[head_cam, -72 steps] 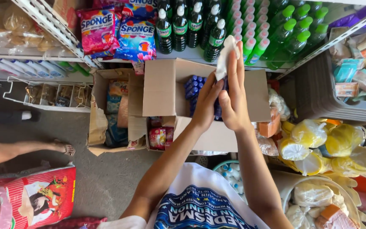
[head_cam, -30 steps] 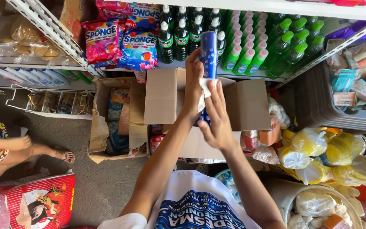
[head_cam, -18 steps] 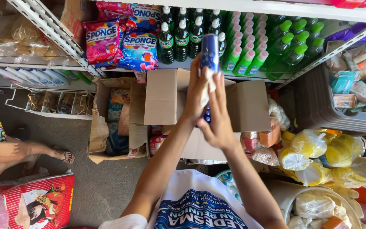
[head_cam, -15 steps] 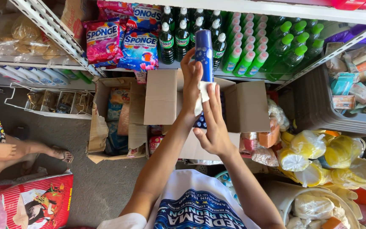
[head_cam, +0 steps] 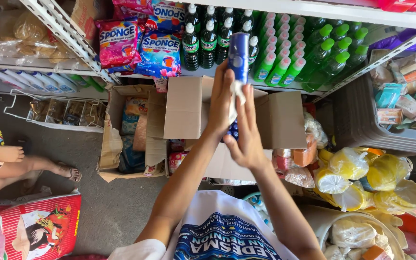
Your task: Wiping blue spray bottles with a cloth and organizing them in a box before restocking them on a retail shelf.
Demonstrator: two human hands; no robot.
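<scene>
got the blue can (head_cam: 238,50) upright at top center, left hand (head_cam: 221,98) gripping it, right hand (head_cam: 246,132) pressing a white cloth (head_cam: 236,98) on it

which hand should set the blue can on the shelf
Probably the left hand: its grip wraps the blue can, already raised near the shelf. The right hand sits lower, pressing a white cloth against it.

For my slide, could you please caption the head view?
Left hand holds a blue can while right hand wipes it with a white cloth.
</scene>
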